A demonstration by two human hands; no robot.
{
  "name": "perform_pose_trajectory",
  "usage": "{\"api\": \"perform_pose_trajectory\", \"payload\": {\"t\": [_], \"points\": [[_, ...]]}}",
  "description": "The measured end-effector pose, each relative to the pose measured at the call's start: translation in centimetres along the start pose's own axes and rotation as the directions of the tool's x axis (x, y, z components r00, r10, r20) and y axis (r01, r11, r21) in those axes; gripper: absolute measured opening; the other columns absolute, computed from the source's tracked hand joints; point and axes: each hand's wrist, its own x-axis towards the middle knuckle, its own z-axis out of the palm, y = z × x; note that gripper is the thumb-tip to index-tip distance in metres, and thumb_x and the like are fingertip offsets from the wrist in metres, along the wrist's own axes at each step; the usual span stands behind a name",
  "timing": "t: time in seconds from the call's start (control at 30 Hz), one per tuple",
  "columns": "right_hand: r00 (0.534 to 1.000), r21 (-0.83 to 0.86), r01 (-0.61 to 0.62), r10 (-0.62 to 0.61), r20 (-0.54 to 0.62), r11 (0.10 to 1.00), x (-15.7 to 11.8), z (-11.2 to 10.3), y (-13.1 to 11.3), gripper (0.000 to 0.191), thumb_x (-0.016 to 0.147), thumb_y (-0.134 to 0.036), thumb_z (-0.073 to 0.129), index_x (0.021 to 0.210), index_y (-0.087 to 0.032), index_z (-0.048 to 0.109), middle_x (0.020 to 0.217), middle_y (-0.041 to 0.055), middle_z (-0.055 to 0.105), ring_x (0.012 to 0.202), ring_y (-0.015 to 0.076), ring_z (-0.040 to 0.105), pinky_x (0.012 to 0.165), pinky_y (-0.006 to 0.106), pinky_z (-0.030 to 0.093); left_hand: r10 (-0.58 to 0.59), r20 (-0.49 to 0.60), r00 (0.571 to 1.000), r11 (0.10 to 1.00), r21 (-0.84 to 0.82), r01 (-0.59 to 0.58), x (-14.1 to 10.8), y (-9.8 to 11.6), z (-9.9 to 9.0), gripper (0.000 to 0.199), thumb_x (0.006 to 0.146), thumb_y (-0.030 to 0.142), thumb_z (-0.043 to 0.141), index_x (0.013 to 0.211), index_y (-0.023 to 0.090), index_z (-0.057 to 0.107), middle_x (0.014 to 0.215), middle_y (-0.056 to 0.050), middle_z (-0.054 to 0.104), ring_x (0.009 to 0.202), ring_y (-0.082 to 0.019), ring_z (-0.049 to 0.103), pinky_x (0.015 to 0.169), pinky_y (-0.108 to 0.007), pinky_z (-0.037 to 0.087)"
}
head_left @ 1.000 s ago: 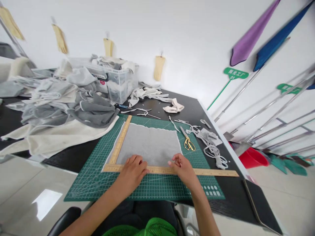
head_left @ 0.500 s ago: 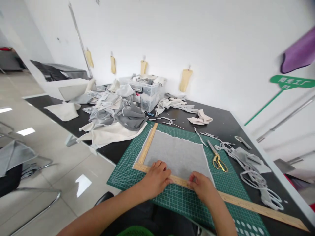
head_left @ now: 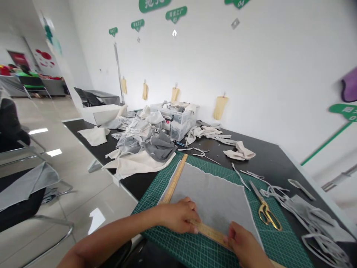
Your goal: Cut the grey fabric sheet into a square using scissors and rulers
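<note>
A grey cloth (head_left: 212, 190) with pale edges lies flat on the green cutting mat (head_left: 173, 242). Along its near edge runs a wooden ruler (head_left: 210, 232). My left hand (head_left: 181, 216) has its fingers closed on this ruler, and my right hand (head_left: 240, 240) pinches it farther right. The ruler's far right part is mostly hidden under my right hand and forearm. A second wooden ruler (head_left: 175, 178) rests along the cloth's left side. Gold-handled scissors (head_left: 266, 210) lie on the mat, right of the cloth.
Heaped grey and white cloths (head_left: 139, 137) cover the table's left part, beside a clear plastic box (head_left: 178, 119) filled with cloth. Cut strips (head_left: 295, 208) lie at the right. A chair (head_left: 25, 197) with cloth stands left of the table.
The camera view has turned to the left and up. Both hands stay at the near ruler; my left hand's fingers, earlier resting over it, are now wrapped round it.
</note>
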Motion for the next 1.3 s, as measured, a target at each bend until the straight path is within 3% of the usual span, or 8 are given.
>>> {"api": "perform_pose_trajectory", "payload": {"t": [0.07, 0.13, 0.27, 0.4, 0.6, 0.83, 1.13, 1.3], "points": [[1.0, 0.001, 0.019, -0.019, 0.002, 1.0, 0.1, 0.1, 0.3, 0.023, 0.078, -0.018, 0.062, 0.063, -0.026, 0.047, 0.061, 0.0014, 0.066, 0.064, 0.0227, 0.061, 0.061, 0.03, 0.037, 0.051, 0.032, 0.998, 0.99, -0.131, -0.047, 0.4, -1.4, -1.5, 0.02, 0.1, 0.035, 0.059, 0.111, 0.024, 0.072, 0.099, -0.004, 0.072, 0.098, -0.018, 0.065, 0.1, -0.032, 0.046], [0.999, 0.01, 0.033, -0.033, 0.016, 0.999, 0.3, 0.1, 0.7, 0.021, 0.078, -0.02, 0.062, 0.063, -0.027, 0.048, 0.062, 0.002, 0.067, 0.065, 0.0237, 0.061, 0.061, 0.031, 0.037, -0.019, -0.104, 0.994, 0.99, -0.138, 0.004, 0.6, -3.2, -2.9, 0.024, 0.102, 0.035, 0.056, 0.109, 0.021, 0.073, 0.101, -0.006, 0.071, 0.1, -0.018, 0.066, 0.092, -0.03, 0.05], [0.998, 0.032, 0.036, -0.038, 0.058, 0.999, 0.6, 0.2, 1.4, 0.019, 0.078, -0.025, 0.062, 0.064, -0.028, 0.05, 0.062, 0.002, 0.066, 0.065, 0.025, 0.063, 0.062, 0.033, 0.04, -0.173, -0.507, 0.844, 0.965, 0.085, 0.249, 0.4, -7.5, -5.0, 0.021, 0.1, 0.03, 0.058, 0.109, 0.021, 0.074, 0.117, -0.011, 0.068, 0.114, -0.024, 0.06, 0.105, -0.041, 0.046], [0.995, 0.051, 0.003, -0.008, 0.102, 0.999, 0.6, 0.0, 1.7, 0.019, 0.079, -0.029, 0.06, 0.063, -0.03, 0.049, 0.06, 0.0022, 0.064, 0.065, 0.0262, 0.064, 0.062, 0.034, 0.043, -0.188, -0.601, 0.777, 0.935, 0.133, 0.329, -0.5, -12.0, -5.7, 0.026, 0.098, 0.021, 0.055, 0.117, 0.02, 0.072, 0.13, -0.012, 0.062, 0.125, -0.025, 0.055, 0.111, -0.044, 0.043], [0.997, 0.031, 0.019, -0.021, 0.077, 0.999, -0.3, -1.0, 0.0, 0.019, 0.079, -0.035, 0.057, 0.064, -0.026, 0.05, 0.058, 0.0001, 0.06, 0.064, 0.0209, 0.061, 0.061, 0.029, 0.043, -0.216, -0.528, 0.821, 0.931, 0.142, 0.337, -1.2, -15.4, -5.0, 0.05, 0.092, 0.025, 0.063, 0.141, 0.02, 0.057, 0.142, -0.011, 0.059, 0.132, -0.026, 0.053, 0.116, -0.044, 0.039], [0.995, -0.052, -0.07, 0.073, 0.072, 0.996, -1.1, -2.4, -3.0, 0.023, 0.076, -0.037, 0.065, 0.063, -0.025, 0.051, 0.056, -0.0018, 0.054, 0.059, 0.019, 0.056, 0.055, 0.026, 0.04, -0.234, -0.433, 0.871, 0.921, 0.188, 0.341, -1.8, -14.2, -5.2, 0.037, 0.094, 0.028, 0.058, 0.13, 0.027, 0.066, 0.145, -0.003, 0.059, 0.133, -0.027, 0.051, 0.118, -0.044, 0.036], [0.971, 0.034, -0.157, 0.148, 0.187, 0.987, -1.0, -2.0, -2.4, 0.022, 0.084, -0.039, 0.047, 0.068, -0.026, 0.046, 0.059, -0.0007, 0.051, 0.055, 0.0189, 0.054, 0.046, 0.026, 0.038, -0.234, -0.412, 0.88, 0.914, 0.214, 0.344, -2.1, -13.7, -5.3, 0.03, 0.098, 0.028, 0.053, 0.123, 0.027, 0.069, 0.141, -0.002, 0.06, 0.132, -0.025, 0.051, 0.117, -0.043, 0.038], [0.973, -0.037, -0.119, 0.124, 0.196, 0.992, -0.7, -2.7, -3.2, 0.02, 0.082, -0.034, 0.055, 0.065, -0.025, 0.049, 0.058, -0.0014, 0.053, 0.059, 0.0188, 0.056, 0.053, 0.027, 0.04, -0.224, -0.405, 0.886, 0.916, 0.224, 0.334, -2.0, -14.0, -5.3, 0.032, 0.098, 0.028, 0.053, 0.125, 0.028, 0.069, 0.139, -0.004, 0.061, 0.133, -0.025, 0.052, 0.117, -0.042, 0.038]]}}
